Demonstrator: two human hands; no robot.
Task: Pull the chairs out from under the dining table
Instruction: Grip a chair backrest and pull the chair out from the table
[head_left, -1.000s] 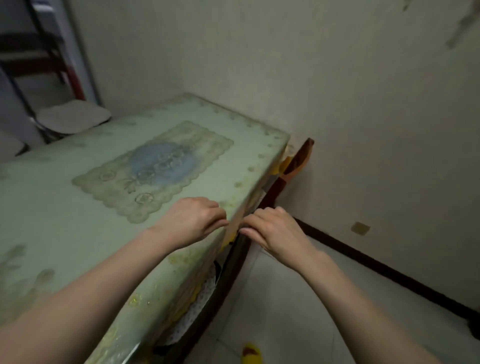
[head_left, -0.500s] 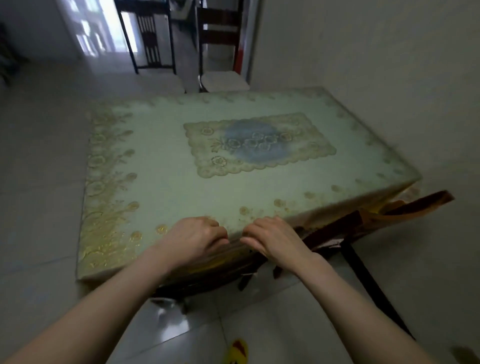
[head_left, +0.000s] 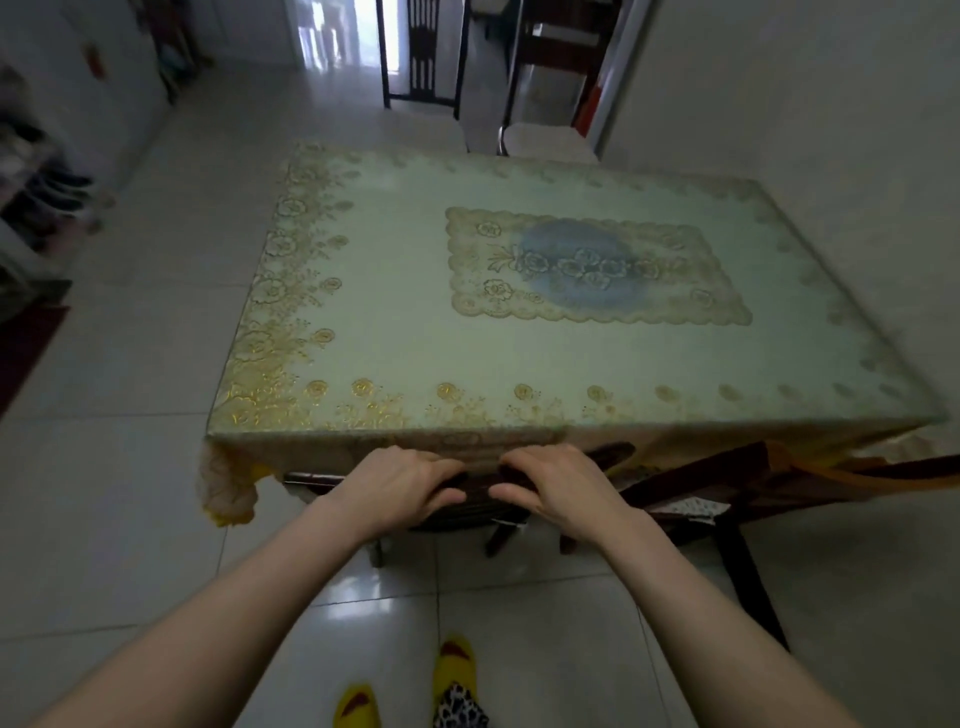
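I grip the near chair (head_left: 480, 499) top rail with left hand (head_left: 402, 486) and right hand (head_left: 558, 488) — it is still under the dining table (head_left: 363, 364) — its neighbour (head_left: 727, 483) too.

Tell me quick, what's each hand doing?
Left hand: closed on the top rail of the dark wooden chair tucked under the table.
Right hand: closed on the same rail, beside the left.
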